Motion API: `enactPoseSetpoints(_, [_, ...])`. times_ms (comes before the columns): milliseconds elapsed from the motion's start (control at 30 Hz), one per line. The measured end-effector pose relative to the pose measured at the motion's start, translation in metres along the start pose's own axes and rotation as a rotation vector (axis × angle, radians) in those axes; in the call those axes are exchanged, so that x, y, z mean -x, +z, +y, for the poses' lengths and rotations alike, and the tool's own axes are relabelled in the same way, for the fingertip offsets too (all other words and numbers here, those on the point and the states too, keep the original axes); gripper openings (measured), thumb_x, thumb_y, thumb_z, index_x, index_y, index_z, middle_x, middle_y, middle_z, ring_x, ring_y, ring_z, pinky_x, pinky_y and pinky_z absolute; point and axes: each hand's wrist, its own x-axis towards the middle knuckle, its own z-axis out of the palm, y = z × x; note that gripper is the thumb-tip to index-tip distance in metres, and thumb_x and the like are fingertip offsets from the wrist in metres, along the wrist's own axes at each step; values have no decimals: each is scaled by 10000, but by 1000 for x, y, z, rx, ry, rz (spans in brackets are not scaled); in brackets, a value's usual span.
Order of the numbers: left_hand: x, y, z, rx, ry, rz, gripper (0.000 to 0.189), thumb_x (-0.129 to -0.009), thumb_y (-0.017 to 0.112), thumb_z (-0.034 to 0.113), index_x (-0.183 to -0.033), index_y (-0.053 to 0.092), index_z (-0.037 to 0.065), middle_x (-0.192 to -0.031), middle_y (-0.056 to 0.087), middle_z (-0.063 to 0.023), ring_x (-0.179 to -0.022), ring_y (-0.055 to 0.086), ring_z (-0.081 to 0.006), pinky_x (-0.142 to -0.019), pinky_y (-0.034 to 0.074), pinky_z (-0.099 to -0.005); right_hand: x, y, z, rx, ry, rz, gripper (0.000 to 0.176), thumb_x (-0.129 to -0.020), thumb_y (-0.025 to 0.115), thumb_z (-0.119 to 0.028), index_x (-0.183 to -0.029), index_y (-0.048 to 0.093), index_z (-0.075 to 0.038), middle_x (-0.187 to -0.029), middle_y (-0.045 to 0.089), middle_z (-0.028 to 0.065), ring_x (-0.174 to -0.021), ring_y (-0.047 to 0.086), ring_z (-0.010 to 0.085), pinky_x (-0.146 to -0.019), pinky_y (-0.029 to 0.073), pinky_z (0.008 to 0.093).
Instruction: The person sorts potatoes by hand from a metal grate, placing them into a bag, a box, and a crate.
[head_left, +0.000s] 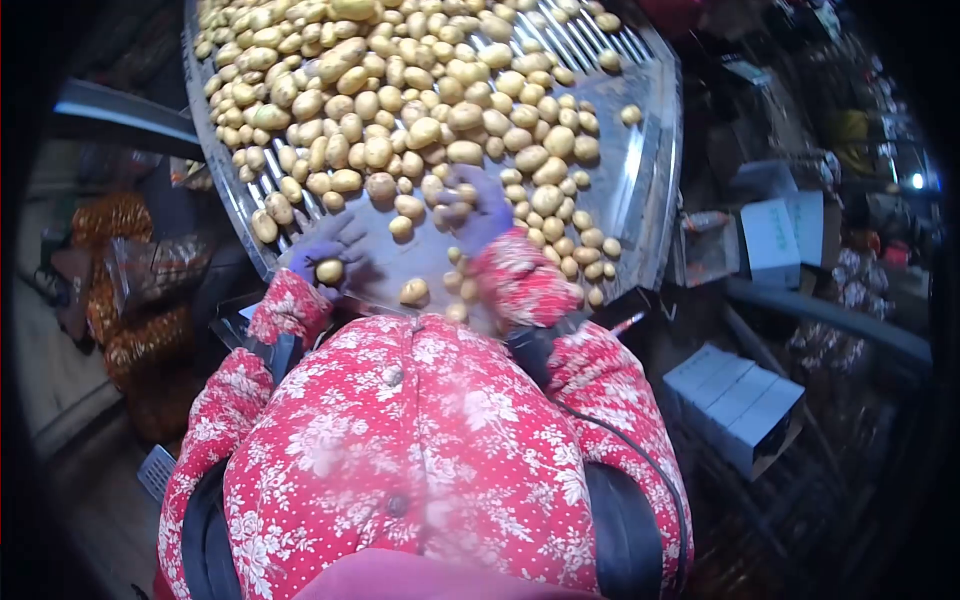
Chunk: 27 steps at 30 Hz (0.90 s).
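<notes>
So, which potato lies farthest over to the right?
The lone potato on bare metal near the right edge of the slatted table; every other one sits further left.

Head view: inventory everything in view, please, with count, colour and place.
Potatoes: too many to count, yellow-brown, heaped on table
Table: one, grey metal, partly slatted, top centre
Beams: two, blue-grey, upper left and right
Orange sacks: several, exact count unclear, left
Open box: one, whitish, right
Pale boxes: a group, lower right
Lamp: one, white glow, far right
Jacket: one, red with white flowers, bottom centre
Left hand: one, purple, table's near edge, potato against it
Right hand: one, purple, among potatoes
</notes>
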Motion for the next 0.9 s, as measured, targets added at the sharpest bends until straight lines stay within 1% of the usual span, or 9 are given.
enactPoseSetpoints(100, [11, 41, -22, 202, -237, -25, 709, -802, 565, 73, -1464, 309, 91, -1429, 420, -180, -1182, 545, -356, -955, 493, -510, -2, 33, 92, 925, -458, 78, 331, -911, 562, -196, -1219, 545, -76, -1164, 587, 174, -1031, 595, 283, -859, 490, 366])
enactPoseSetpoints(133, [-5, -4, -35, 182, -339, 48, 699, -814, 571, 99, -1463, 310, 98, -1418, 437, -169, -1172, 548, -345, -939, 493, -514, 37, 85, 31, 831, -178, -28, 334, -883, 610, -218, -1188, 602, -83, -1282, 543, 161, -1181, 533, 292, -1025, 405, 403])
enactPoseSetpoints(367, [19, 53, 1, -14, -195, -59, 551, -866, 601, 217, -1385, 443, 118, -1289, 552, -149, -926, 604, -257, -673, 463, -341, 72, 8, 23, 1345, -691, 20, 340, -763, 685, -159, -1090, 655, -76, -1154, 621, 144, -1114, 568, 336, -992, 427, 458])
enactPoseSetpoints(467, [8, 2, 2, 29, -124, -73, 519, -893, 597, 252, -1372, 453, 114, -1281, 552, -158, -878, 592, -243, -648, 469, -349, 81, -21, -31, 1539, -420, 123, 234, -813, 618, -96, -1036, 666, -49, -1008, 652, 139, -960, 621, 335, -851, 499, 428])
enactPoseSetpoints(533, [-5, -40, 14, -133, -258, -58, 383, -912, 598, 345, -1204, 562, 99, -999, 645, -105, -683, 585, -188, -551, 448, -271, 76, -57, -41, 1627, -522, 340, 258, -806, 582, -50, -1048, 671, -62, -1012, 660, 163, -911, 633, 339, -811, 512, 417])
enactPoseSetpoints(567, [-4, -29, 21, -283, -237, 104, 338, -902, 617, 329, -1146, 588, 96, -915, 639, -79, -644, 575, -171, -537, 438, -256, 67, -82, -46, 1791, -661, 332, 252, -798, 580, -50, -1032, 669, -76, -997, 650, 163, -882, 632, 350, -803, 511, 429])
enactPoseSetpoints(667, [-22, -72, 13, -1013, 165, 572, 216, -855, 691, 258, -993, 644, 99, -796, 606, -18, -578, 555, -139, -517, 431, -249, 47, -90, -73, 2033, -180, 349, 443, -774, 673, -259, -1188, 551, -156, -1125, 572, 153, -979, 594, 369, -795, 499, 490])
enactPoseSetpoints(700, [-38, -119, 2, -1281, 554, 512, 210, -822, 735, 224, -956, 653, 84, -846, 598, -48, -634, 575, -186, -583, 465, -287, 37, -82, -80, 2104, -54, 348, 460, -773, 681, -291, -1189, 535, -161, -1127, 571, 149, -982, 598, 372, -798, 502, 491])
enactPoseSetpoints(900, [0, -66, 9, -1805, 499, 351, 274, -830, 655, 276, -1003, 623, 66, -994, 557, -157, -923, 584, -350, -813, 470, -397, 15, -78, -87, 1746, 101, 555, 449, -791, 688, -336, -1174, 564, -137, -1099, 602, 206, -988, 630, 330, -830, 515, 448])
